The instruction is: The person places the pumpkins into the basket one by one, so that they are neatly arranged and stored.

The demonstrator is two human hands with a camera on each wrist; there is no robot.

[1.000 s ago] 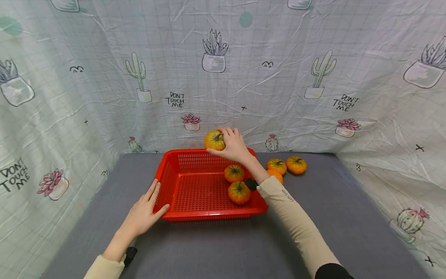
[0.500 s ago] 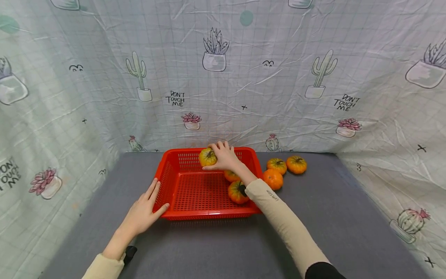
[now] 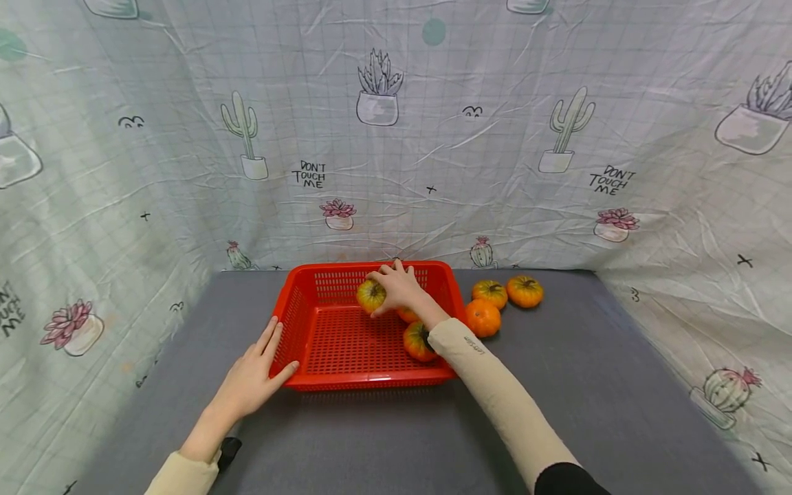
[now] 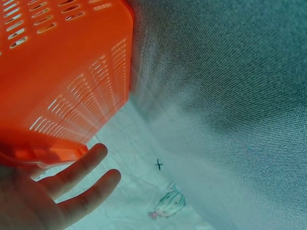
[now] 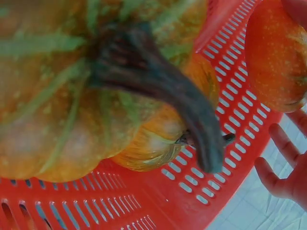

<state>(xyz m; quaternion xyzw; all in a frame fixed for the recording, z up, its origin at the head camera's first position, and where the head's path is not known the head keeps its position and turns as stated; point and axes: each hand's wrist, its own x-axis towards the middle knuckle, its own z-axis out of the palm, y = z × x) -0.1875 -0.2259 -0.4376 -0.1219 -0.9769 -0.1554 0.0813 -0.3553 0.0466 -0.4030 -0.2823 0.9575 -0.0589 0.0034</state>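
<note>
My right hand [image 3: 403,289] grips a small yellow-green pumpkin [image 3: 369,296] inside the back half of a red slotted plastic basket [image 3: 371,377]. In the right wrist view this pumpkin [image 5: 276,57] looks orange, with fingers at its edge. Two more pumpkins sit on the right side of the basket: an orange-green one [image 3: 416,343] in front, and one [image 3: 407,315] partly hidden behind my right hand. My left hand [image 3: 250,378] rests on the basket's front left corner, fingers straight along the left rim; the left wrist view shows its fingers [image 4: 79,167] beside the basket wall.
Outside the basket on the right, an orange pumpkin [image 3: 483,317] and two yellow-orange pumpkins, one nearer [image 3: 489,293] and one farther right [image 3: 525,291], stand on the grey tabletop [image 3: 594,385]. A printed cactus curtain [image 3: 433,227] borders the table's back and sides.
My right hand has come down with the pumpkin from above the basket's back rim into the basket, shifting slightly left. My left hand has stayed on the basket corner.
</note>
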